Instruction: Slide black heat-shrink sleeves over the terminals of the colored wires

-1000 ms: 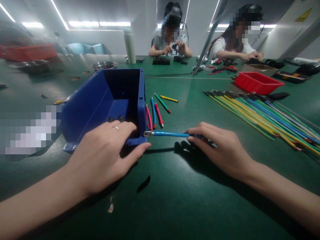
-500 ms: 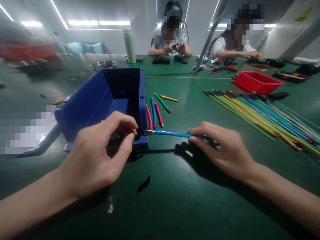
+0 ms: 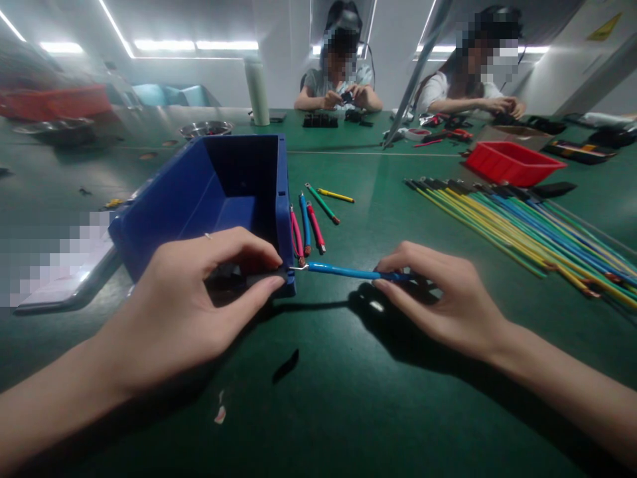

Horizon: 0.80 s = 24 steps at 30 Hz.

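Single head-worn view, facing forward and down from the person's side of the green table (image 3: 358, 411), left hand (image 3: 194, 292) and right hand (image 3: 442, 292) close below centre, pale wall (image 3: 286, 76) far off at top.

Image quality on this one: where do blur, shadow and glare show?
Head view: the red container at far left smears; head view: the right hand casts a dark shadow on the green table; head view: the light strips up top glow white.
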{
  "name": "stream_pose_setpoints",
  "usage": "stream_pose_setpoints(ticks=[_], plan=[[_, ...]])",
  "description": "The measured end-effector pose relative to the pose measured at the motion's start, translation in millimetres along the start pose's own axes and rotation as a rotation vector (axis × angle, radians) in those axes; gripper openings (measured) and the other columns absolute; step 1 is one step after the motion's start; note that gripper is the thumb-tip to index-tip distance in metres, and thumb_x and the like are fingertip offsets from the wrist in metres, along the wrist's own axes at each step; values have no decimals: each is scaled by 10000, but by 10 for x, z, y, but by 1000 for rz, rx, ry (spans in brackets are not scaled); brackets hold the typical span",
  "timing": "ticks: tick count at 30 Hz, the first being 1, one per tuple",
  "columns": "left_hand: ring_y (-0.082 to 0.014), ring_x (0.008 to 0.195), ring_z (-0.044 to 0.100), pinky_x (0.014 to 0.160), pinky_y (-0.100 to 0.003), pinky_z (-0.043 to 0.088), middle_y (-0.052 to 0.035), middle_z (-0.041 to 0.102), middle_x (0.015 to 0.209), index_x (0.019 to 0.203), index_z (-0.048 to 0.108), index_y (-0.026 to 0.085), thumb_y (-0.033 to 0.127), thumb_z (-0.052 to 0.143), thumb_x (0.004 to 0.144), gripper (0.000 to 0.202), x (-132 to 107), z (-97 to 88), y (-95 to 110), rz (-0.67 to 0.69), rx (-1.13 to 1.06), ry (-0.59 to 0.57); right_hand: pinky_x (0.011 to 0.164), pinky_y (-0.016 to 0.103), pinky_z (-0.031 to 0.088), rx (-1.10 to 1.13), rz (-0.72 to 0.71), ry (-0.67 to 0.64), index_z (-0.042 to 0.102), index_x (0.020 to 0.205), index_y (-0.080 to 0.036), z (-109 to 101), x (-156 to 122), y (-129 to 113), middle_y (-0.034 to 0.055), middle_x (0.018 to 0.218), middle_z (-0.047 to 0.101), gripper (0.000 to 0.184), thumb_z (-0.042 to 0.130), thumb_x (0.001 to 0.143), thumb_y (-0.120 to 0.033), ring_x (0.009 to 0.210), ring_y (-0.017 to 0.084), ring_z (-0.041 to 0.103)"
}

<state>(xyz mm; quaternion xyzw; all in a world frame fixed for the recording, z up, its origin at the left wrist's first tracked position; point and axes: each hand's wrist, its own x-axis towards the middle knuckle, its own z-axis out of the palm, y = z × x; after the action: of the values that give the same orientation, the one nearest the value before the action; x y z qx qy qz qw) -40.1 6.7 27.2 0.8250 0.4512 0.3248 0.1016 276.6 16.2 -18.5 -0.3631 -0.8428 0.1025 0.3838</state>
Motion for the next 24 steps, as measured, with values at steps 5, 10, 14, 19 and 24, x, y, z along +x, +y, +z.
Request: stream_pose_setpoints(ticks=[5,10,14,19,24], plan=[[-178,796,787,716,-246,639,42,848,946,985,839,318,495,791,960,186,25,-37,-14,-68,-86,-52,648,254,527,-31,-67,-37,691,963,-215,-62,48,8,8,838,725,54,720,994,-182,711,138,683],[-165,832,792,678,-201,629,76,853,981,1027,851,388,507,834,944,146,35,-70,-73,-93,-135,-101,634,255,557,-27,-71,-39,702,989,-208,-81,79,42,19,860,749,63,727,989,-150,737,157,710],[-136,833,790,781,-184,634,106,848,971,1039,856,421,465,878,919,130,47,-89,-108,-38,-155,-106,666,275,585,-33,-65,2,710,1010,-217,-70,74,69,20,882,765,80,739,987,-146,771,175,733],[-124,805,774,744,-173,610,102,839,948,1008,861,405,413,885,915,97,52,-82,-103,-28,-182,-90,680,274,595,-43,-91,19,719,1036,-219,-73,60,71,23,904,775,97,740,990,-137,792,173,741],[-119,792,771,709,-166,592,85,839,932,965,857,351,356,876,929,41,52,-93,-93,-7,-179,-96,686,283,601,-42,-104,17,729,1043,-223,-78,60,58,25,907,779,105,750,986,-137,796,175,744]])
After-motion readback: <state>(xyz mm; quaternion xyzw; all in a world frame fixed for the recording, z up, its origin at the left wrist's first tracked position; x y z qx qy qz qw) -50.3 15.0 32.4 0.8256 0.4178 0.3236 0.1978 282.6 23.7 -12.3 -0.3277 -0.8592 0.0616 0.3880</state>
